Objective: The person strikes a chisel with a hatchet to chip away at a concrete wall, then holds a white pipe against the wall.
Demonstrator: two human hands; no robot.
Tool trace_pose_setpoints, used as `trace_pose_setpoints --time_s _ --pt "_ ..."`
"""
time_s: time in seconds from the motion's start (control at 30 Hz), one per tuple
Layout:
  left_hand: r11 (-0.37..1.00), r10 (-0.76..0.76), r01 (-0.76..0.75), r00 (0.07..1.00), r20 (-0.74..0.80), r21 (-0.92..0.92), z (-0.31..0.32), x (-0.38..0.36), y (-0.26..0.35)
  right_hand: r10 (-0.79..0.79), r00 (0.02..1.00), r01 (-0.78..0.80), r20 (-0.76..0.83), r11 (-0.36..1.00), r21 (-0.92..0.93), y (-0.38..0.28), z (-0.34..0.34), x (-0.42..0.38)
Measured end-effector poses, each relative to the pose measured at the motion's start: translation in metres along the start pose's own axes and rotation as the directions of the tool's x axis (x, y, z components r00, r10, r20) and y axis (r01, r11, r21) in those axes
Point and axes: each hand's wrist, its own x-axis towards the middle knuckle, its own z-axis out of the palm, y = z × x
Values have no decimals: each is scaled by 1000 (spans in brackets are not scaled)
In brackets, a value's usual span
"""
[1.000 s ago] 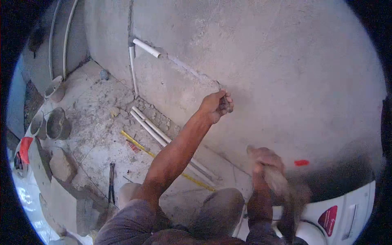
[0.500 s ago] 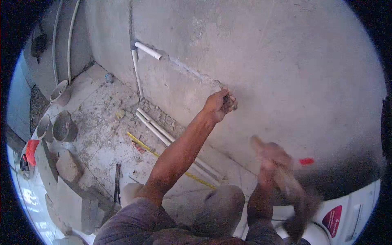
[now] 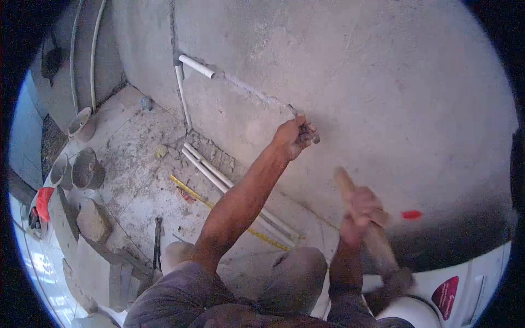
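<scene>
My left hand (image 3: 294,138) is closed round a chisel (image 3: 293,110), whose tip meets the grey wall (image 3: 394,98) at the right end of a chipped groove (image 3: 246,87). The chisel's butt end sticks out beyond my fingers. Lower right, my right hand (image 3: 363,210) grips the wooden handle of a hammer (image 3: 377,243). Its dark head hangs low near my right forearm, smeared by motion, well apart from the chisel. A short white pipe (image 3: 197,66) projects from a grey elbow at the groove's left end.
White pipes (image 3: 210,177) and a yellow measuring tape (image 3: 191,193) lie on the dusty floor along the wall. Buckets (image 3: 87,170), stone pieces (image 3: 93,221) and dark pliers-like tool (image 3: 157,240) stand or lie at left. A white appliance-like object (image 3: 465,284) is at lower right.
My right hand and the hammer have shifted slightly, with the hammer head moving up and left. The chisel's tip shows more clearly; my left hand stays nearly in place.
</scene>
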Motion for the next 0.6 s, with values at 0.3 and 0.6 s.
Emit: trace_pose_setpoints --time_s 0.3,0.6 --pt "993 115 -112 990 -80 39 -5 -1 -23 0 997 -25 -83 953 -301 46 17 -20" --pt "955 229 -192 962 -148 227 -45 -55 -61 384 915 -364 -125 918 160 40 9 -70"
